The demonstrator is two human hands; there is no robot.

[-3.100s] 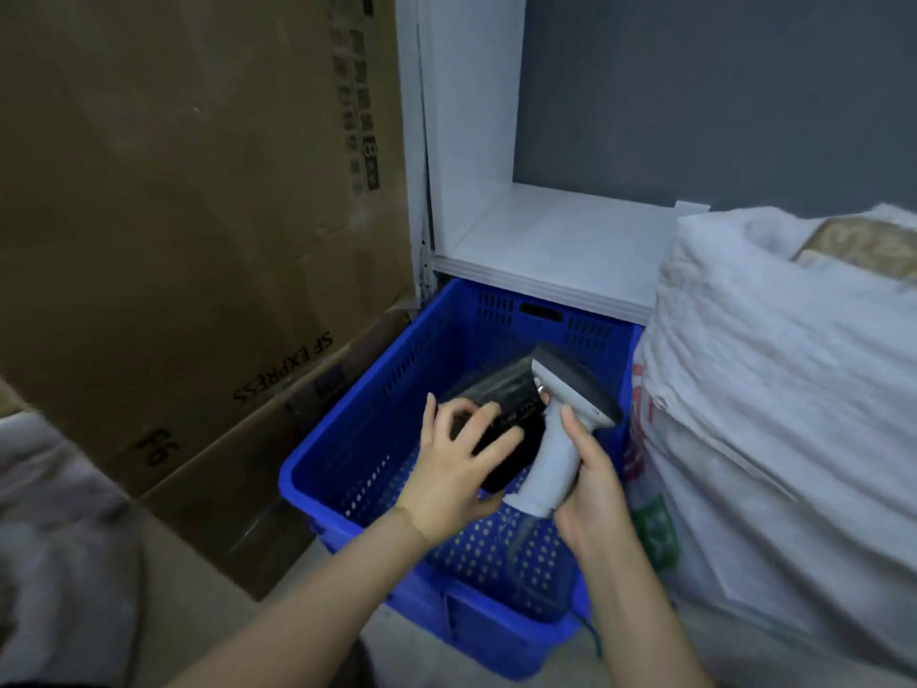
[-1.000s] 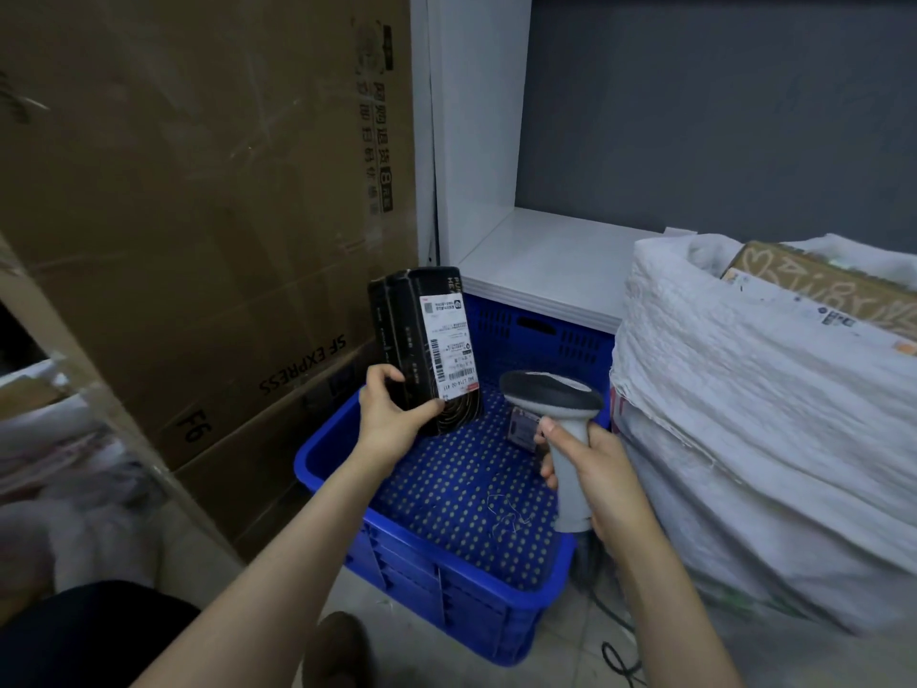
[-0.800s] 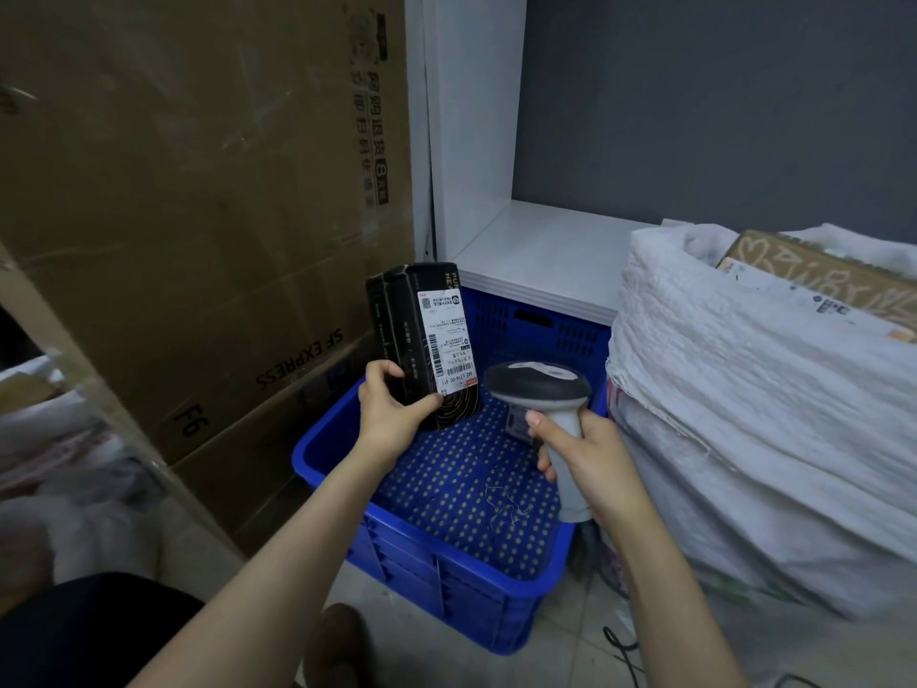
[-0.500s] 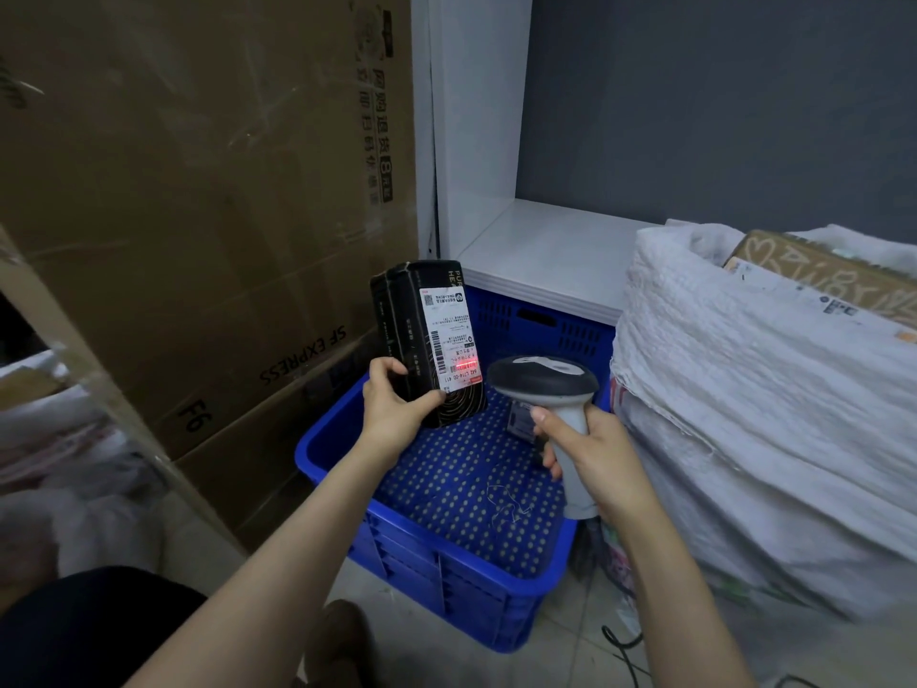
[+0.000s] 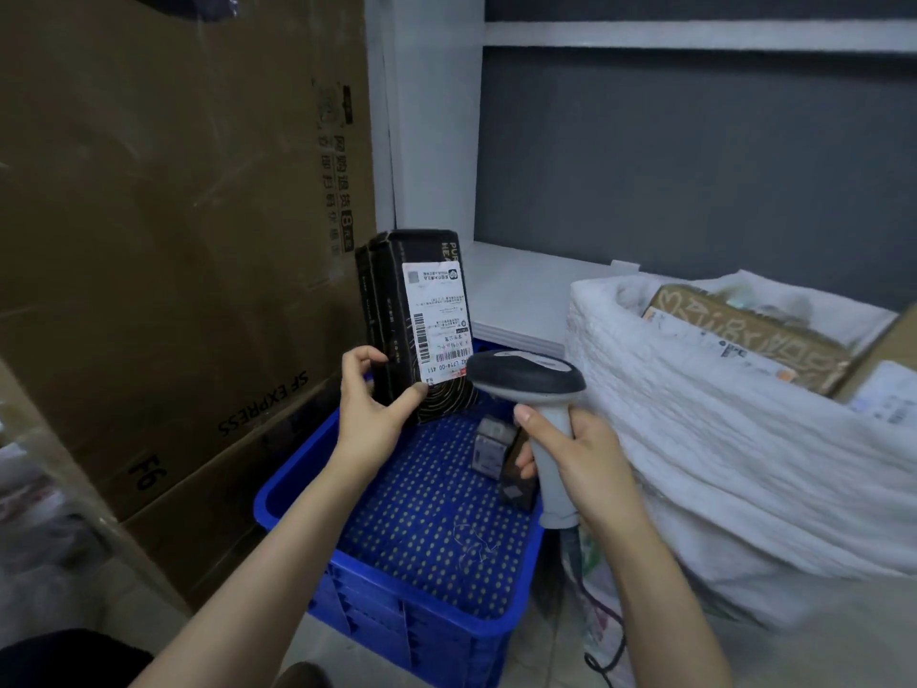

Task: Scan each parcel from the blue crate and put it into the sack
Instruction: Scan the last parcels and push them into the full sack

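My left hand (image 5: 369,414) grips the lower end of a tall black parcel (image 5: 397,310), held upright above the blue crate (image 5: 412,623). Its white shipping label (image 5: 436,322) faces me. My right hand (image 5: 585,464) is curled round the grey handle of a barcode scanner (image 5: 528,379), whose dark head sits just right of the label's bottom corner. One small dark parcel (image 5: 496,451) lies in the crate, partly behind the scanner handle. The white woven sack (image 5: 719,439) stands to the right, with cardboard parcels (image 5: 744,335) showing at its mouth.
A large brown cardboard box (image 5: 173,240) marked SF EXPRESS leans close on the crate's left. A white shelf (image 5: 521,295) and grey wall stand behind the crate. The scanner's black cable (image 5: 610,652) trails on the floor between crate and sack.
I lifted the black parcel out of the crate and stood it upright. The scanner came up beside its label; a red scan light showed on the label half a second ago and is gone now.
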